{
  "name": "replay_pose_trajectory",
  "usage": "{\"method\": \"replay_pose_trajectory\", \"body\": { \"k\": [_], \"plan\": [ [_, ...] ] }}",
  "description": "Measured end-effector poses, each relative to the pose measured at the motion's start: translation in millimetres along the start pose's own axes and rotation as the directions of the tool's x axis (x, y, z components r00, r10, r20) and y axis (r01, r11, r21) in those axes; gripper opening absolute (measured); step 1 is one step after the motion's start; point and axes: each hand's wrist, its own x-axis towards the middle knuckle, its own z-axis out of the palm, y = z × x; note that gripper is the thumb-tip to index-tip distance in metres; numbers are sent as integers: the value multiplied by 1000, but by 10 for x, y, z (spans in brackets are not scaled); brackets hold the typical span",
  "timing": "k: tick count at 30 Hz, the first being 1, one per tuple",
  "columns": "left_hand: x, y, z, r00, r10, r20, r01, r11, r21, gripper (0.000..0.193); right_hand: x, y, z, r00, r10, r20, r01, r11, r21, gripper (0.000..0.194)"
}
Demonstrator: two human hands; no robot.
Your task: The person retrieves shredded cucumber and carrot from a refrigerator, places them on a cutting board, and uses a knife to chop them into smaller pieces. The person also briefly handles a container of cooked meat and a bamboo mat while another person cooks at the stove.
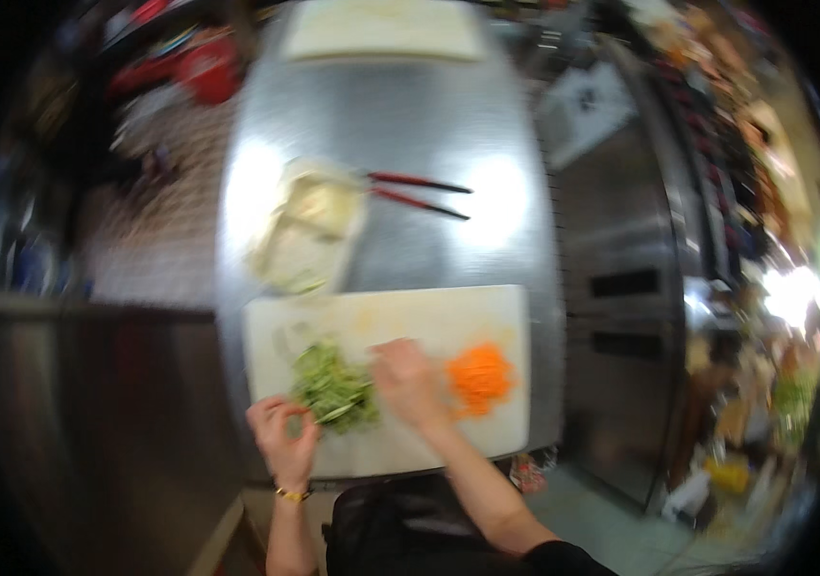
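A pile of shredded green vegetable (331,385) lies on the left part of a white cutting board (410,309). My left hand (286,438) is at the pile's lower left edge, thumb and a fingertip curled together in a ring. Blur hides whether a strip is pinched there. On the pile's other side, my right hand (408,381) lies low over the board, palm down with fingers stretched forward, and I see nothing held in it. To its right sits a heap of shredded orange vegetable (480,379), apparently carrot, apart from the hand.
Beyond the board, a pale plastic container (313,234) stands on the steel table (410,252). A tool with red and black handles (421,180) touches its right side. Another white board (385,29) lies at the far end. A steel cabinet (615,309) stands to the right.
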Motion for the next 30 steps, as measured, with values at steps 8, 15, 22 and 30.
{"method": "replay_pose_trajectory", "body": {
  "k": [8,15,22,30],
  "plan": [
    [-188,164,45,866,-457,203,405,404,-820,5,205,-186,247,982,26,185,-27,1000,1,6],
    [-266,67,28,830,-534,159,389,352,-851,5,337,-249,342,949,129,286,-105,990,-99,7],
    [-385,185,82,816,-520,252,462,326,-825,5,299,-188,363,959,79,271,-64,996,-63,8],
    [-508,283,100,806,-477,349,518,286,-806,10,322,-173,360,950,175,260,-190,981,34,8]
  ]
}}
